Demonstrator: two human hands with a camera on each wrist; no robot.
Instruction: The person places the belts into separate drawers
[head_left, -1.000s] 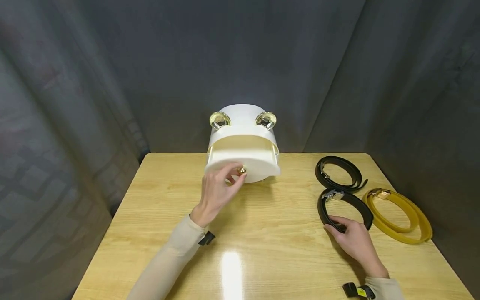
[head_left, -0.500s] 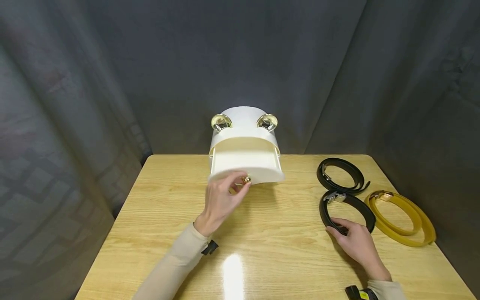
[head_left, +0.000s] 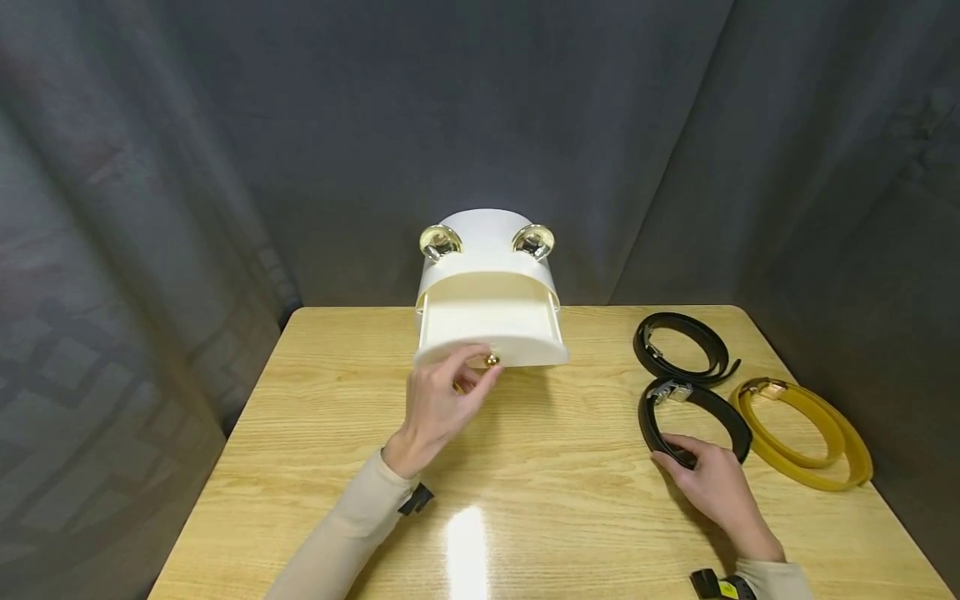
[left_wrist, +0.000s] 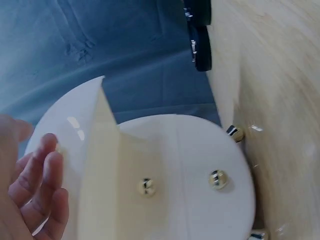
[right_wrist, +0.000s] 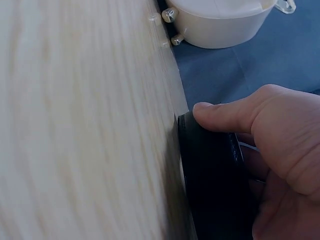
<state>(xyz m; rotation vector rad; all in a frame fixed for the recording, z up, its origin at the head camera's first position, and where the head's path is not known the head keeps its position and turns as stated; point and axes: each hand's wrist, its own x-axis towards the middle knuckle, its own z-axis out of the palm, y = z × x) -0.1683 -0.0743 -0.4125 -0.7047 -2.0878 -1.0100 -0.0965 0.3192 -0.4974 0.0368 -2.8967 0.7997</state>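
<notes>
My left hand [head_left: 438, 400] pinches the gold knob [head_left: 492, 360] of a white drawer [head_left: 525, 352], between thumb and fingers. That drawer is pulled out of the top of a white round-backed box [head_left: 487, 237], and its inside shows bare. Lower fronts of the box carry more gold knobs [left_wrist: 218, 179] in the left wrist view. On the right, my right hand [head_left: 708, 483] grips the near side of a coiled black belt [head_left: 738, 427] with a silver buckle. Its thumb lies over the black strap [right_wrist: 215, 180] in the right wrist view, the strap standing on edge on the table.
Behind the gripped belt lies another coiled black belt [head_left: 714, 346], and a mustard-yellow belt [head_left: 851, 442] is coiled near the right table edge. Two shiny gold round parts [head_left: 441, 242] stick up from the box. Dark curtains [head_left: 480, 108] surround the wooden table [head_left: 570, 517].
The drawer has slid further out toward me, with my left hand pulling its knob; in the last half second it hardly moves. My right hand stays on the black belt.
</notes>
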